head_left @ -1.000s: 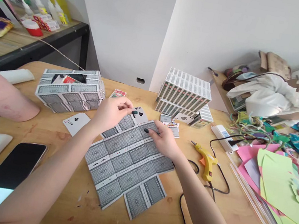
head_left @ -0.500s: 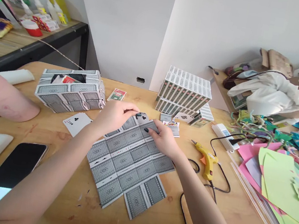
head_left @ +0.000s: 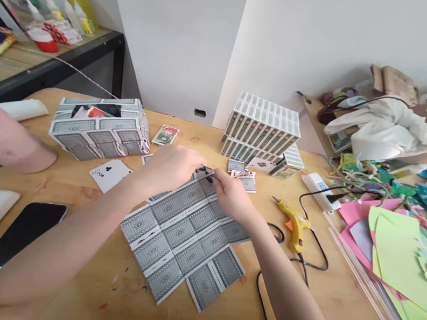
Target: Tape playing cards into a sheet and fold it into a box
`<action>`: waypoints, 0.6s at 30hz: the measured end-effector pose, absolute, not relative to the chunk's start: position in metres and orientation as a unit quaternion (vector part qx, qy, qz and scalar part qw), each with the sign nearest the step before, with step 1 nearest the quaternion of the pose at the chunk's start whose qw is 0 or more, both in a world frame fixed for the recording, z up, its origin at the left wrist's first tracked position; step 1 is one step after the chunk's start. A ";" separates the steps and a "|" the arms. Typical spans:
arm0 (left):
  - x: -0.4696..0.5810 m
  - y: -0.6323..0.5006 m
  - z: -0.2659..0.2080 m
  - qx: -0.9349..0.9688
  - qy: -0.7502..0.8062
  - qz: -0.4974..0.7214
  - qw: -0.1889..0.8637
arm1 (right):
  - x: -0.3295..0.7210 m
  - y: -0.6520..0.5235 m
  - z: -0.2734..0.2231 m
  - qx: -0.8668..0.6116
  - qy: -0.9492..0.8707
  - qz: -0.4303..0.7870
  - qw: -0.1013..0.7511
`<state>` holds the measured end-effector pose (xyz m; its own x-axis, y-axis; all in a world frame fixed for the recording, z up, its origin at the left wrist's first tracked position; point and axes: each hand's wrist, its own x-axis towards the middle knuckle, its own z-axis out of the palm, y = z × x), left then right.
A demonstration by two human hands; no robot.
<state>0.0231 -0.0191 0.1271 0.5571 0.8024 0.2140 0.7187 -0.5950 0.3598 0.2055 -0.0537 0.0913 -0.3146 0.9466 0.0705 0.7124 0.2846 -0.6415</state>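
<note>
A panel of playing cards, joined edge to edge with patterned grey backs up, lies on the table before me. At its far edge my left hand and my right hand meet, fingers pinched. Between their fingertips is a playing card with black club marks; most of it is hidden. My right hand also rests along the panel's upper edge. Loose face-up cards lie left of my left forearm. Beyond my right hand are a few more loose cards.
An openwork box of playing cards stands back left, with a card pack beside it. Stacked card packs stand behind. Right are a yellow glue gun with its cord, a power strip and coloured paper. A phone lies left.
My hands have drawn closer together at the panel's far edge, and less of the club card shows between them. The panel has turned slightly, its near end shifting right.
</note>
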 end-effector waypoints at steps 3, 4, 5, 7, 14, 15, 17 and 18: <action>0.025 -0.019 0.123 0.868 0.438 0.183 0.147 | 0.207 -0.052 0.090 -0.533 -0.760 0.276 0.247; 0.025 -0.018 0.121 0.864 0.440 0.181 0.166 | 0.208 -0.050 0.089 -0.531 -0.757 0.285 0.253; 0.023 -0.019 0.120 0.861 0.444 0.171 0.180 | 0.210 -0.048 0.086 -0.529 -0.753 0.293 0.259; 0.018 -0.020 0.119 0.854 0.472 0.137 0.172 | 0.214 -0.044 0.080 -0.535 -0.740 0.310 0.266; 0.009 -0.037 0.102 0.811 0.553 0.190 0.026 | 0.217 -0.038 0.039 -0.662 -0.550 0.376 0.343; 0.012 -0.039 0.091 0.816 0.545 0.189 0.046 | 0.213 -0.041 0.034 -0.658 -0.517 0.411 0.361; 0.020 -0.045 0.064 0.827 0.530 0.171 0.080 | 0.205 -0.048 0.028 -0.631 -0.444 0.506 0.387; 0.024 -0.047 0.050 0.822 0.539 0.160 0.086 | 0.201 -0.052 0.026 -0.610 -0.404 0.558 0.392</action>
<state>0.0237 -0.0468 0.0500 0.3669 0.9146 0.1701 0.8598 -0.4032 0.3132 0.2009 -0.0521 0.0261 0.0509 0.9301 -0.3639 0.0544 -0.3664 -0.9289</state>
